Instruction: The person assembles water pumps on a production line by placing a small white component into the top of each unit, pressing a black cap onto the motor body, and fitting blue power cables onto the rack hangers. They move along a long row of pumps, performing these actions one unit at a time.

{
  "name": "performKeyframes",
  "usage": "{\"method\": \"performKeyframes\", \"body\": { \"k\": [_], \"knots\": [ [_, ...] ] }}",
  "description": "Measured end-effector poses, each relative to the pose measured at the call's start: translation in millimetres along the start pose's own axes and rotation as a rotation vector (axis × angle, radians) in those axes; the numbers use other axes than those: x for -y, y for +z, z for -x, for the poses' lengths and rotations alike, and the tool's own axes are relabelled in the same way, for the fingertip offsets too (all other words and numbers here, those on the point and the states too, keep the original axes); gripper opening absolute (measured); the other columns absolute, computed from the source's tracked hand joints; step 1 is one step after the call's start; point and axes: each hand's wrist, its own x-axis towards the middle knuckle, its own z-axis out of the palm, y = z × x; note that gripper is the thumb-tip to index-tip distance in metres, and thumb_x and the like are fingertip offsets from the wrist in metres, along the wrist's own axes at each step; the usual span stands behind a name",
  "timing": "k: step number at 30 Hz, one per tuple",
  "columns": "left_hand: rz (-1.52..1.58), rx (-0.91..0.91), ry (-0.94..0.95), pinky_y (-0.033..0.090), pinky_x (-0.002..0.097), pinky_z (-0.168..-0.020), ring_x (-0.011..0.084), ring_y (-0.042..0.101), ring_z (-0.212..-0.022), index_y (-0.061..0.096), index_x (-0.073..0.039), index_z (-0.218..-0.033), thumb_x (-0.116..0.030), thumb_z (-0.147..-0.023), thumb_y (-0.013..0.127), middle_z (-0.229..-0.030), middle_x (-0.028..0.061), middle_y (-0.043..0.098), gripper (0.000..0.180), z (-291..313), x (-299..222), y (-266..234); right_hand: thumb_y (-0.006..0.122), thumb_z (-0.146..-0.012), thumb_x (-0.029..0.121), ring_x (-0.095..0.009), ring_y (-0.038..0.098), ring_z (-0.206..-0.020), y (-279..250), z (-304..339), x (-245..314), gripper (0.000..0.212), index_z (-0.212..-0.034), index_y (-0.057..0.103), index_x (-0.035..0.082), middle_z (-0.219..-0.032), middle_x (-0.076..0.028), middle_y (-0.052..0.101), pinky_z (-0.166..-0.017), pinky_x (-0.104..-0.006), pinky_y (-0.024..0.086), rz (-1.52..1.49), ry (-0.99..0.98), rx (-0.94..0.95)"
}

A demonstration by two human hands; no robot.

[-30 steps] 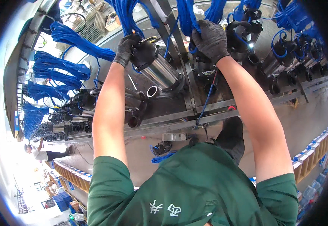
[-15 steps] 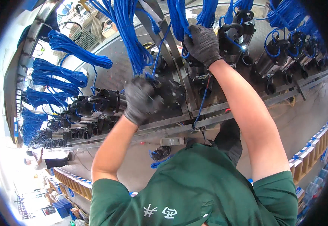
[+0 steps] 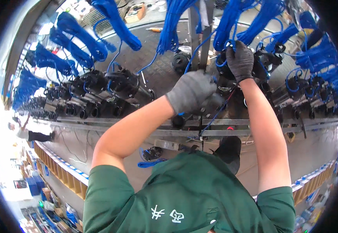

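A dark-gloved hand, my right hand (image 3: pixel 239 61), is closed on the blue cable (image 3: pixel 229 45) at the lower end of a hanging bundle. Beneath it stands a black-topped pump (image 3: pixel 224 70), partly covered by the fingers. My left hand (image 3: pixel 192 93), in a grey glove, reaches across to the left side of this pump. Motion smears its fingers, so their grip and anything in them cannot be made out. A thin blue cable (image 3: pixel 215 116) runs down from between the hands toward the rack's front rail. Blue cable bundles (image 3: pixel 173 25) hang above.
Rows of metal-bodied pumps (image 3: pixel 124 83) extend left and right along the rack. A steel upright (image 3: pixel 204 50) rises near my hands, and rails (image 3: pixel 157 133) cross in front. A loose pump (image 3: pixel 152 153) lies on the floor. Another person (image 3: pixel 40 136) is far left.
My left hand has moved right, from beside the left-hand pumps over to the pump at my right hand. My right hand has come lower on the cable. The whole view has shifted.
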Motion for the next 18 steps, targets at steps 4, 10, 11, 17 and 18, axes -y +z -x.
{"method": "performKeyframes", "body": {
  "k": [4,10,11,17,18],
  "knots": [
    [0.017,0.103,-0.415,0.055,0.0449,-0.078,0.0343,0.07,-0.089,0.073,-0.007,-0.095,-0.048,-0.092,0.06,-0.094,0.0181,0.071,0.043,-34,25,-10,0.063,-0.088,0.03,-0.04,0.065,-0.085,3,2,-1,0.027,-0.099,0.065,0.005,-0.088,-0.018,0.066,-0.075,-0.0504,0.051,-0.05,-0.03,-0.082],
    [-0.085,0.031,-0.596,0.056,0.0455,-0.076,0.0345,0.07,-0.091,0.067,-0.006,-0.102,-0.039,-0.1,0.051,-0.092,0.0193,0.07,0.036,-25,75,-2,0.062,-0.09,0.03,-0.043,0.064,-0.082,6,3,-1,0.027,-0.096,0.064,0.004,-0.087,-0.02,0.066,-0.073,-0.053,0.049,-0.11,0.008,-0.024],
    [-0.091,0.072,-0.587,0.055,0.0451,-0.076,0.0341,0.07,-0.091,0.066,-0.006,-0.102,-0.037,-0.1,0.051,-0.093,0.019,0.07,0.035,-24,86,-4,0.063,-0.09,0.031,-0.044,0.064,-0.08,7,3,-3,0.029,-0.096,0.064,0.003,-0.088,-0.021,0.066,-0.072,-0.0532,0.049,-0.105,-0.021,-0.045],
    [-0.12,0.235,-0.627,0.054,0.0462,-0.084,0.0352,0.068,-0.1,0.066,-0.009,-0.108,-0.036,-0.101,0.044,-0.104,0.0161,0.071,0.036,-20,142,-8,0.063,-0.09,0.032,-0.042,0.065,-0.081,11,4,-8,0.033,-0.1,0.064,0.001,-0.086,-0.02,0.068,-0.074,-0.0524,0.051,-0.004,0.01,-0.034],
    [-0.092,0.198,-0.646,0.054,0.0459,-0.086,0.0353,0.068,-0.102,0.066,-0.009,-0.11,-0.037,-0.101,0.044,-0.107,0.0164,0.071,0.036,-18,155,-7,0.063,-0.09,0.032,-0.042,0.065,-0.081,13,4,-10,0.034,-0.1,0.064,0.001,-0.085,-0.02,0.068,-0.074,-0.0523,0.051,0.011,-0.01,-0.069]
  ]
}}
